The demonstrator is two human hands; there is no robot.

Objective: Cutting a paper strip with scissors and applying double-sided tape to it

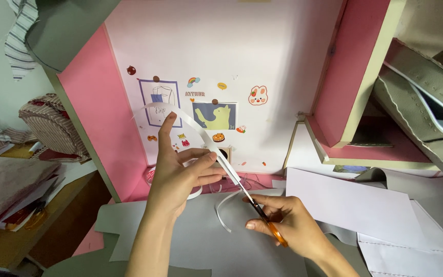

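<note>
My left hand [180,172] pinches a long white strip of tape or ribbon [173,110] that arcs up and to the left above my index finger. My right hand [285,220] grips scissors with orange handles [265,218]; their blades [232,173] reach up to the strip right beside my left thumb. A loose curl of white strip [223,208] hangs below the blades over a grey sheet [206,241]. A white roll [197,193] peeks out under my left palm.
A white back panel with stickers and small pictures [216,115] faces me, between pink side walls [101,110]. White paper sheets [355,205] lie at the right, grey fabric pieces [421,102] on the upper right shelf, striped bags [49,123] at the left.
</note>
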